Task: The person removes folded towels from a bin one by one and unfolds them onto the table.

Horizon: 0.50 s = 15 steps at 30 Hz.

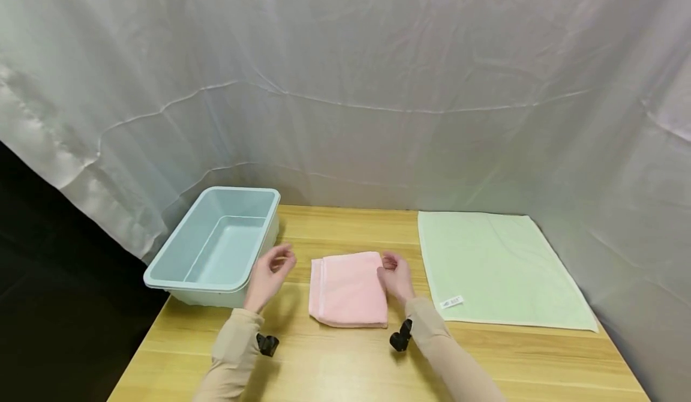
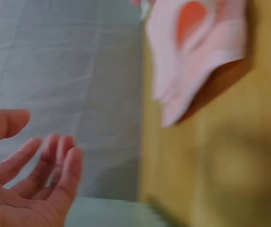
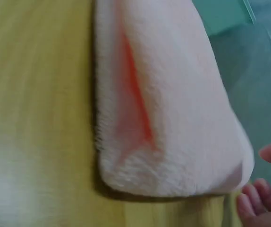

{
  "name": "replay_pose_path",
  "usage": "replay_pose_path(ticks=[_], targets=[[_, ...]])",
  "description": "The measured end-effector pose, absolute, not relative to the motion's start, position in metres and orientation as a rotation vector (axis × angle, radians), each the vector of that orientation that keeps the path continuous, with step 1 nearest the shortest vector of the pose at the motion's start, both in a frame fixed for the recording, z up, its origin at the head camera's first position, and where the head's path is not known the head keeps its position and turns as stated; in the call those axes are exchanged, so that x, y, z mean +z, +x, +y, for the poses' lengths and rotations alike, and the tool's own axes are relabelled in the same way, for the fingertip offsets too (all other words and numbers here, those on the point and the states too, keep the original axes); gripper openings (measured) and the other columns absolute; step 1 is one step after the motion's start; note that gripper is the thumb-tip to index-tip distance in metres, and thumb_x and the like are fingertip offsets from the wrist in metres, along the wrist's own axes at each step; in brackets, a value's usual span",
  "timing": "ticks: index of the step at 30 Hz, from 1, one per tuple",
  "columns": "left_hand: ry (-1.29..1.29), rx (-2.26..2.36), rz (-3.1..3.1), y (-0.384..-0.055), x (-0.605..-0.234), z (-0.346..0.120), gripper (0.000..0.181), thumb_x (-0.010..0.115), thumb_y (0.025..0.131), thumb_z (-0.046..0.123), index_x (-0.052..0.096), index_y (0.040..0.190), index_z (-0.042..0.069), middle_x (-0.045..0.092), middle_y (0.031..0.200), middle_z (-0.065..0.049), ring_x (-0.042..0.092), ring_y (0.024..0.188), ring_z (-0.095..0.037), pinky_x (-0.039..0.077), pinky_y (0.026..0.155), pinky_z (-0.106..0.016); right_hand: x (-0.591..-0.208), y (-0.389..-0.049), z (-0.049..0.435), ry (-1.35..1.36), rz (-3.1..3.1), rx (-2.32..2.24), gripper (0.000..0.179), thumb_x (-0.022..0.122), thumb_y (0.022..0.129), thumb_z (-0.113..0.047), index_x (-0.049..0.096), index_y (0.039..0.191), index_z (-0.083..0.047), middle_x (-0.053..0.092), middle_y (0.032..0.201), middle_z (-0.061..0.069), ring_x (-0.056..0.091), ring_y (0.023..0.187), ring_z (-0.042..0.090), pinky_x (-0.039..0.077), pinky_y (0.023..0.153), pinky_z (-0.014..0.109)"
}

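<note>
A pink towel (image 1: 349, 291), folded into a rough square, lies on the wooden table between the two hands. In the right wrist view its thick folded edge (image 3: 173, 142) shows a gap between layers. My left hand (image 1: 272, 273) hovers to the left of the towel, beside the tub, with loosely bent fingers and nothing in them. The left wrist view shows its thumb and fingers (image 2: 71, 175) spread apart. At the towel's far right corner is my right hand (image 1: 396, 277), its thumb and fingertips parted right at the cloth edge.
A light blue plastic tub (image 1: 213, 286) stands at the left side of the table (image 1: 345, 366). Spread flat on the right is a pale green towel (image 1: 502, 267) with a white label (image 1: 451, 302). A grey curtain (image 1: 345, 90) hangs behind the table.
</note>
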State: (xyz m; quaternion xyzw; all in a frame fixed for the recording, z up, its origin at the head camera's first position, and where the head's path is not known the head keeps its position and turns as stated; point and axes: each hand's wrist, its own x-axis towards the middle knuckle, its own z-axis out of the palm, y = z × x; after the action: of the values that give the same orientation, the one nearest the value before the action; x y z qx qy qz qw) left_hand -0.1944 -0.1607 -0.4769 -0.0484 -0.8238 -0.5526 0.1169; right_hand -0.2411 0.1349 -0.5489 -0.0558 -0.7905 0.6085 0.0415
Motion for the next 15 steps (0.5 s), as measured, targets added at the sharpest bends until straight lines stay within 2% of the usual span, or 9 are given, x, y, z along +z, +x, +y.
replay_pose_path(ticks=[3,6,10,15], targets=[[-0.097,-1.639,-2.523,-0.196,-0.497,-0.157,0.035,0.064,0.097,0.008,0.062,0.129,-0.007,0.069,0.116,-0.026,0.068,0.106,-0.038,0.058,0.095,-0.043,-0.544,-0.229,0.131,-0.009,-2.397,1.798,0.039,0.06,0.082,0.01,0.063,0.121,0.012,0.065,0.107,0.027,0.061,0.092,0.026,0.048,0.075,0.016],[-0.008,-1.741,-2.595,-0.195,-0.513,-0.154,0.037,0.062,0.096,0.005,0.059,0.129,-0.012,0.068,0.113,-0.031,0.07,0.099,-0.042,0.061,0.085,-0.046,-0.539,-0.214,0.125,0.143,-2.417,1.838,0.035,0.064,0.083,0.01,0.065,0.118,0.01,0.068,0.1,0.025,0.061,0.083,0.015,0.049,0.072,0.015],[0.103,-1.908,-2.644,-0.195,-0.526,-0.146,0.041,0.061,0.094,0.003,0.054,0.13,-0.015,0.068,0.106,-0.033,0.073,0.085,-0.039,0.064,0.072,-0.045,-0.539,-0.198,0.118,0.34,-2.501,1.95,0.035,0.069,0.087,0.004,0.063,0.12,0.01,0.069,0.098,0.025,0.061,0.075,0.005,0.054,0.068,0.016],[0.154,-2.062,-2.673,-0.195,-0.533,-0.137,0.046,0.064,0.092,0.005,0.05,0.132,-0.015,0.07,0.101,-0.03,0.074,0.079,-0.03,0.064,0.07,-0.043,-0.546,-0.19,0.115,0.574,-2.551,1.999,0.04,0.071,0.089,-0.002,0.058,0.124,0.011,0.068,0.101,0.029,0.063,0.083,0.004,0.055,0.077,0.016]])
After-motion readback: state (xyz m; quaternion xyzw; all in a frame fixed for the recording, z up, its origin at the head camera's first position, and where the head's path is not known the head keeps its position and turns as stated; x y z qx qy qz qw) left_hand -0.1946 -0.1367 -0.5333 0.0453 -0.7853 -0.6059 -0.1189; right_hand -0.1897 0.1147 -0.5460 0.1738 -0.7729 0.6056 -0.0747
